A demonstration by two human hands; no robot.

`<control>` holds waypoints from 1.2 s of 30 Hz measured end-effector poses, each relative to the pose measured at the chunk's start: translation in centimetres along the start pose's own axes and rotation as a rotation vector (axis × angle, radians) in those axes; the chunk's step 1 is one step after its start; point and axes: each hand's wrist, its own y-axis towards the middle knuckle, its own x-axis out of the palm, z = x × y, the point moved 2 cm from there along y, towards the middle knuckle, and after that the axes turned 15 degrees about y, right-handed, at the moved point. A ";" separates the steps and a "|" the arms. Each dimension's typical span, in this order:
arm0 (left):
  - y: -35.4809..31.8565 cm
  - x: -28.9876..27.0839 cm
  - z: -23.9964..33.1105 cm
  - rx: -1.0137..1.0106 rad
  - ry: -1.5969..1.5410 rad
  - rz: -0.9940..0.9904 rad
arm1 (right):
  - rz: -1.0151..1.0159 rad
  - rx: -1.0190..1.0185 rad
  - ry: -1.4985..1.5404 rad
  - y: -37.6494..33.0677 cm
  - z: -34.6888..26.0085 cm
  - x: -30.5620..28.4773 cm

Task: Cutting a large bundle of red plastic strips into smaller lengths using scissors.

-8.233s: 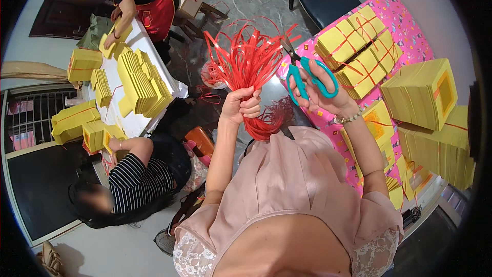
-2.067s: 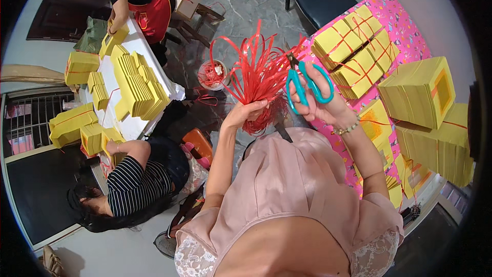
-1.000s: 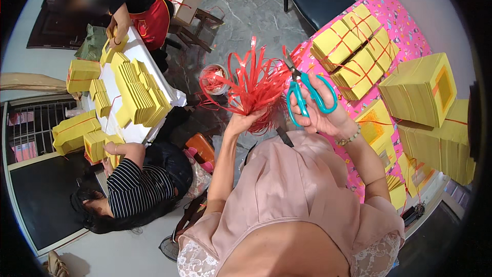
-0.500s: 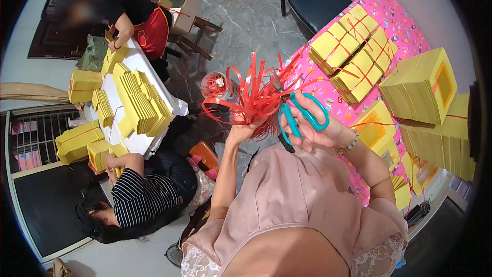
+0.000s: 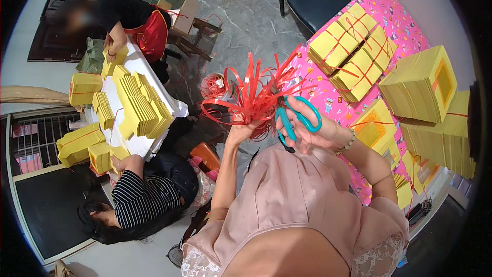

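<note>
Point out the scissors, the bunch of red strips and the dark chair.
scissors [image 5: 300, 118]: head view, teal handle loop.
bunch of red strips [image 5: 253, 97]: head view, middle of the fan.
dark chair [image 5: 318, 2]: head view, seat cushion.

Bright, even indoor light, no hard shadows; soft shade only under the white-topped work table [image 5: 154, 84] at left centre. Colours saturated, the pink patterned tablecloth [image 5: 394, 25] at upper right close to overexposed. Slight sheen on the grey marble floor [image 5: 246, 25] at top centre. Strong fisheye: black vignette fills all corners, straight edges bow near the rim, the stacks of yellow paper [image 5: 425, 84] at right look stretched. Centre sharp; red plastic strips [image 5: 256, 97] slightly motion-blurred. Face at upper left blurred out. Bottom foreground soft.
</note>
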 end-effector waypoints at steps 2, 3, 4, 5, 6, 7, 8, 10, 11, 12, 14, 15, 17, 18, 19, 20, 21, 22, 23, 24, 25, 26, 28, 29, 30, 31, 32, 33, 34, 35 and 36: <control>0.0 0.0 -0.1 -0.007 0.038 0.002 | 0.015 0.014 -0.011 0.0 0.0 0.0; 0.0 0.0 0.0 -0.017 -0.006 -0.010 | 0.015 0.014 -0.010 0.0 0.0 0.0; 0.1 0.1 0.0 -0.026 -0.051 -0.021 | 0.016 0.018 -0.017 0.1 0.0 -0.1; 0.1 0.1 0.1 -0.027 -0.051 -0.021 | 0.016 0.023 -0.025 0.2 0.1 -0.2; 0.2 0.1 0.4 0.001 -0.010 -0.010 | 0.018 0.021 -0.024 0.3 0.1 -0.3; 0.2 0.2 0.6 0.029 0.031 0.001 | 0.054 -0.003 -0.022 0.4 0.1 -0.5; 0.3 0.2 0.9 0.030 0.030 0.000 | 0.090 -0.027 -0.020 0.5 0.1 -0.7; 0.3 0.2 1.5 0.026 0.020 -0.011 | 0.095 -0.047 -0.036 0.7 0.0 -0.9; 0.3 0.2 1.4 0.027 0.020 -0.011 | 0.100 -0.067 -0.050 0.8 0.0 -1.0; 0.2 0.3 1.3 0.010 -0.001 -0.001 | 0.101 -0.069 -0.050 0.9 0.0 -1.1; 0.2 0.4 0.9 -0.007 -0.022 0.007 | 0.092 -0.054 -0.036 1.1 -0.1 -1.3; 0.2 0.3 0.8 0.000 0.010 -0.004 | 0.092 -0.054 -0.037 1.1 -0.2 -1.4; 0.2 0.2 0.2 0.007 0.042 -0.016 | 0.006 -0.015 -0.015 1.1 -0.4 -1.2; 0.2 0.2 -0.3 0.011 0.043 -0.040 | 0.006 -0.015 -0.016 1.2 -0.5 -1.3; 0.2 0.3 -0.7 0.015 0.045 -0.064 | 0.004 -0.025 -0.007 1.3 -0.7 -1.5; 0.2 0.5 -1.0 0.016 0.044 -0.063 | 0.002 -0.035 0.002 1.4 -0.8 -1.7; 0.2 0.6 -1.0 0.068 0.074 -0.032 | 0.002 -0.034 0.001 1.5 -0.9 -1.8; 0.3 0.6 -0.9 0.121 0.103 -0.002 | 0.006 -0.042 0.005 1.6 -1.0 -1.8; 0.2 0.6 -0.9 0.121 0.103 0.000 | 0.011 -0.050 0.009 1.7 -1.0 -1.9; 0.2 0.5 -0.5 0.113 0.143 -0.005 | 0.013 -0.052 0.010 1.9 -1.0 -2.2; 0.2 0.5 -0.3 0.106 0.183 -0.010 | 0.016 -0.068 0.053 2.1 -0.9 -2.7; 0.2 0.6 -0.3 0.108 0.182 -0.013 | 0.019 -0.085 0.096 2.2 -0.9 -2.9; 0.0 0.5 -0.5 0.111 0.227 -0.015 | 0.004 -0.073 0.131 2.3 -1.4 -3.0; -0.1 0.4 -0.7 0.110 0.227 -0.014 | -0.010 -0.064 0.168 2.3 -1.5 -3.0; -0.2 0.5 -1.0 0.090 0.255 -0.017 | -0.012 -0.063 0.167 2.3 -1.5 -2.9; -0.2 0.5 -1.3 0.070 0.283 -0.021 | -0.002 -0.097 0.173 2.4 -1.5 -2.8; -0.2 0.6 -1.6 0.069 0.284 -0.020 | 0.007 -0.132 0.179 2.4 -1.5 -2.7; -0.2 0.8 -1.6 0.070 0.221 -0.001 | 0.008 -0.131 0.180 2.4 -1.4 -2.7; -0.2 0.8 -1.7 0.070 0.158 0.017 | 0.030 -0.136 0.129 2.3 -1.3 -2.6; -0.2 0.8 -1.7 0.069 0.157 0.015 | 0.051 -0.141 0.077 2.3 -1.1 -2.7; -0.1 0.8 -1.7 0.078 0.170 0.014 | 0.050 -0.139 0.078 2.3 -1.1 -2.8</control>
